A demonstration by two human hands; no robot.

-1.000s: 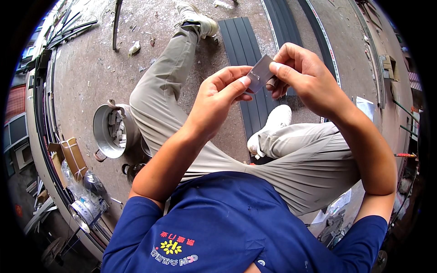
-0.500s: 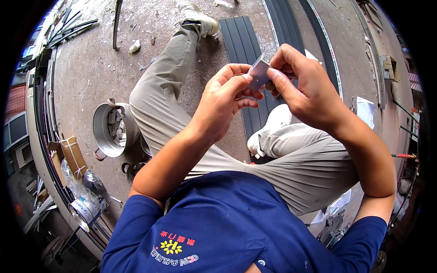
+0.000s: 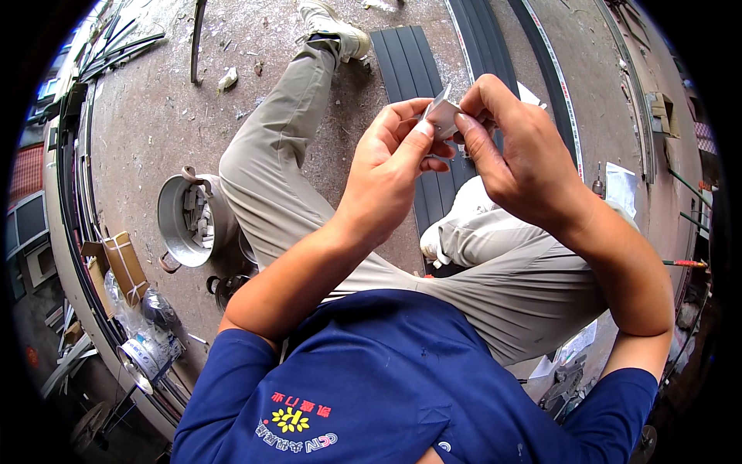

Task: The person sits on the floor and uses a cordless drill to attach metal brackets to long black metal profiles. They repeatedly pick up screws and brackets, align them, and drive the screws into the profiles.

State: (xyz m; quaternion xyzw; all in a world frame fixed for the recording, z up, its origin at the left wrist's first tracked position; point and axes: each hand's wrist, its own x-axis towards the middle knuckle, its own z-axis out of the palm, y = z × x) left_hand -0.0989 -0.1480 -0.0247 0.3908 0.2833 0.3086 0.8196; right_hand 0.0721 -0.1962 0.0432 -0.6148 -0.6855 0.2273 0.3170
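A small silvery angle-shaped metal piece (image 3: 444,116) is held up between both hands, above the dark grooved panel. My left hand (image 3: 393,158) pinches its left side between thumb and fingers. On the right side, my right hand (image 3: 519,147) grips the piece with thumb and curled fingers. One thin flange of the piece stands up toward the far side. Parts of it are hidden behind my fingers.
Below the hands lies a dark grooved panel (image 3: 402,66), with long dark profiles (image 3: 481,39) to its right. A metal pot (image 3: 168,224) holding small pieces stands left of my leg. A strapped cardboard box (image 3: 126,267) is farther left; a white sheet (image 3: 621,189) lies at right.
The metal piece has been tilted in my fingers, so its upright flange now shows more. My left hand has shifted slightly, its fingers closing nearer the piece.
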